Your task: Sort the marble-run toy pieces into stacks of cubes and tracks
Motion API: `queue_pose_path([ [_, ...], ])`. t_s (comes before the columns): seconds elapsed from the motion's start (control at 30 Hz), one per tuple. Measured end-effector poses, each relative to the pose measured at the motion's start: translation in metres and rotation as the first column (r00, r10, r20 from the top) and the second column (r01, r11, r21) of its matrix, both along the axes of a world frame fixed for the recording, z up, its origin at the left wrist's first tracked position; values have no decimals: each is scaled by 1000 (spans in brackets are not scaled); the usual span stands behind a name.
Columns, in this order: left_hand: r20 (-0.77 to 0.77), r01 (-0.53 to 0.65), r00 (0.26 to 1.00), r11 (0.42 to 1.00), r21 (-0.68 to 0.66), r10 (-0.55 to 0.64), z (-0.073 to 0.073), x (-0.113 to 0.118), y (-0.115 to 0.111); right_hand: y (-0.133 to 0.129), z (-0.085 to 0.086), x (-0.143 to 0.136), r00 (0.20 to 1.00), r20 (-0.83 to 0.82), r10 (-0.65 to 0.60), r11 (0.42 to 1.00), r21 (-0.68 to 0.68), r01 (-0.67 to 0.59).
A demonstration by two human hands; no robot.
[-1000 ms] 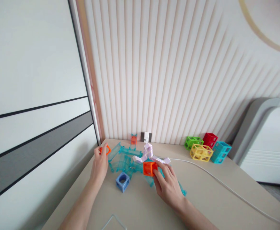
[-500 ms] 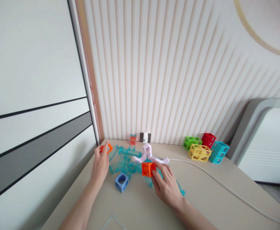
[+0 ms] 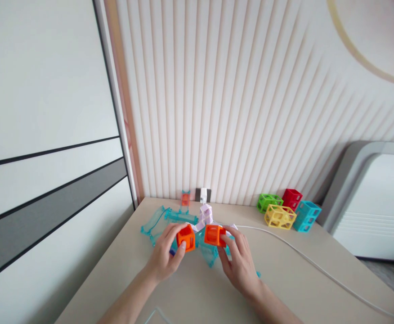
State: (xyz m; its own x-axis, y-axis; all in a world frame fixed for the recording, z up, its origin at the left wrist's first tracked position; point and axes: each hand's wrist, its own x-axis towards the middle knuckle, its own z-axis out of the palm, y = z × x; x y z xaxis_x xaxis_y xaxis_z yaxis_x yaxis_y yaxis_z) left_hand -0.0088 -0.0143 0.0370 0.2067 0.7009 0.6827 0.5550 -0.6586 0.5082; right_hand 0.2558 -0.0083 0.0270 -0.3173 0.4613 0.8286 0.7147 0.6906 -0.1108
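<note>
My left hand grips an orange cube frame between thumb and fingers. A second orange cube frame is pinched in my right hand. The two cubes are held side by side with a small gap, above translucent teal pieces on the table. Behind them stands a pale lilac piece. The blue cube is mostly hidden behind my left hand.
Green, yellow, red and turquoise block frames stand at the table's right rear. A white cable crosses the right side from a plug by the ribbed wall.
My left hand has moved right and nearer with its orange cube, which is now beside the other one and covers most of the blue cube. My right hand has shifted only slightly.
</note>
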Motion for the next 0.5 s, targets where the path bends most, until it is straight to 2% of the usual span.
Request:
queue_pose_path([
  [0.1, -111, 73, 991, 997, 2, -73, -3, 6, -4, 1, -1, 4, 998, -39, 42, 999, -16, -42],
  [0.27, -214, 107, 971, 994, 10, -102, -12, 13, -5, -1, 0, 5, 990, -30, 139, 990, -11, -139],
  [0.5, -288, 147, 949, 989, 36, -131, -10, 16, -7, -4, 1, 1, 969, 39, 245, 968, -62, -242],
])
